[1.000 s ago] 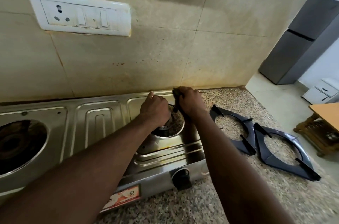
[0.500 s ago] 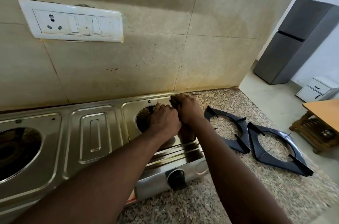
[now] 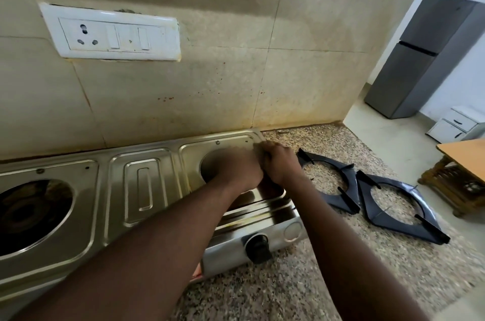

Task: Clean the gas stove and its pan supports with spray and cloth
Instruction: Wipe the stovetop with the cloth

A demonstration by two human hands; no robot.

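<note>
The steel gas stove (image 3: 141,189) lies along the tiled wall, its left burner (image 3: 29,215) bare of any support. My left hand (image 3: 238,171) and my right hand (image 3: 280,165) sit side by side over the right burner well, fingers curled down around the burner, which they hide. Both hands are blurred. Two dark pan supports (image 3: 349,181) (image 3: 388,221) lie flat on the granite counter just right of the stove. No spray or cloth shows.
A black knob (image 3: 258,247) sticks out of the stove's front. A white switchboard (image 3: 112,34) hangs on the wall above. The speckled counter (image 3: 315,281) ends at the right, with a grey fridge (image 3: 425,58) and a wooden table (image 3: 464,152) beyond.
The burner head seen between my hands a second ago is now covered by them. My hands have closed together over the well, and the view has shifted right.
</note>
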